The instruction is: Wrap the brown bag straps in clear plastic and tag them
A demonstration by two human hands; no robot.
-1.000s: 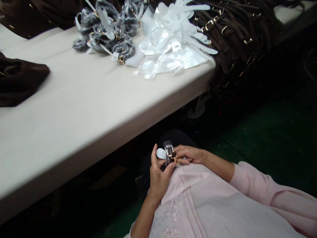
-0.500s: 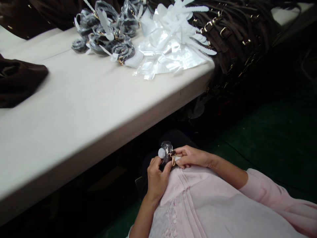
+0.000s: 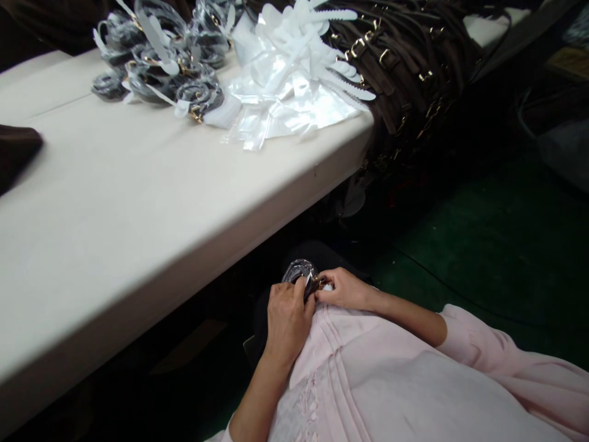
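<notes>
A coiled dark strap in clear plastic wrap is held over my lap. My left hand is closed round its near side, with the back of the hand facing up and hiding part of the coil. Beside it, my right hand pinches the strap's gold-coloured clasp end, with a small white piece showing between the fingers. The two hands are almost touching.
A white table carries several wrapped strap coils, a heap of white zip ties and clear plastic film. Dark buckled straps hang over its edge. Dark fabric lies at the left.
My left hand has turned further over the coil, and a white disc seen on it before is now hidden. The camera view has shifted, so the table items appear further left.
</notes>
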